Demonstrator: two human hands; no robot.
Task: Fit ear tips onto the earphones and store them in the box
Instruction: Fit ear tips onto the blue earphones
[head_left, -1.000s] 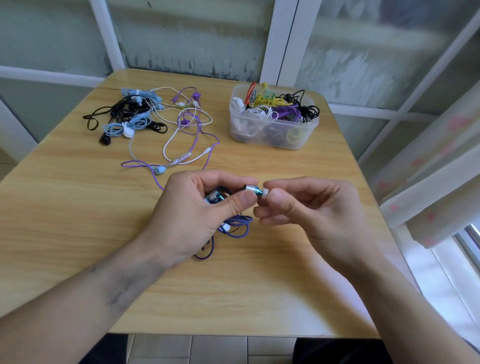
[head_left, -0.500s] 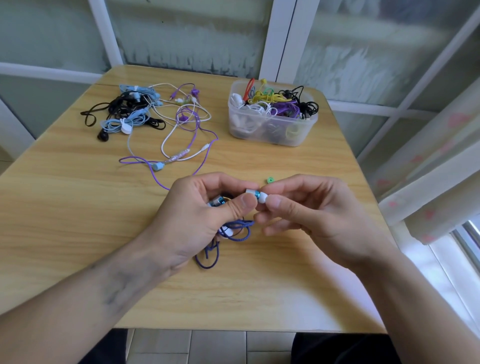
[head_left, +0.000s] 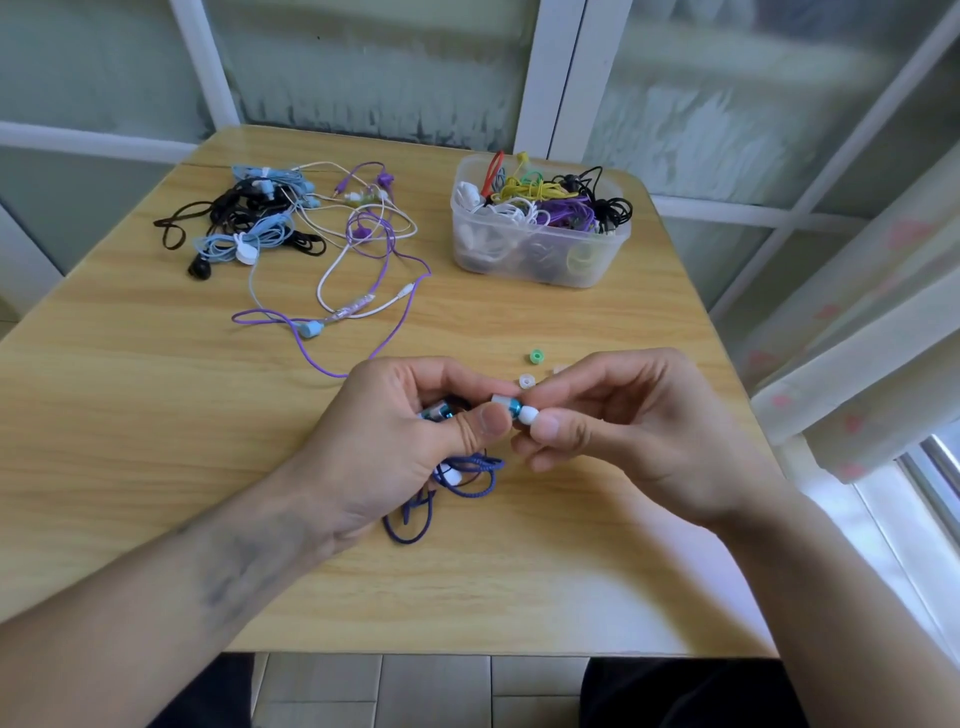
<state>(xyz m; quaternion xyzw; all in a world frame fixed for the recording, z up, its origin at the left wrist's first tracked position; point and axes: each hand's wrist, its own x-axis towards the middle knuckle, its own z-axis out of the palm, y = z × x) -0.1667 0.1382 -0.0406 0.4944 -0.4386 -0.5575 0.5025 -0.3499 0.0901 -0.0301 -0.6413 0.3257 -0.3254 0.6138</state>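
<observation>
Earphones (head_left: 291, 228) in a loose tangle are lying at the upper left of the wooden table (head_left: 130, 415), and a clear box (head_left: 540, 244) crammed with more cables is sitting at upper centre. Two loose ear tips, one green (head_left: 536, 356) and one white (head_left: 527, 382), are resting just above the hands. The left hand (head_left: 395, 441) is pinching a blue earbud (head_left: 506, 405), its grip clamped; the right hand (head_left: 623, 421) is pinching the white tip (head_left: 528, 414) against it. Frosted window panes are standing behind.
</observation>
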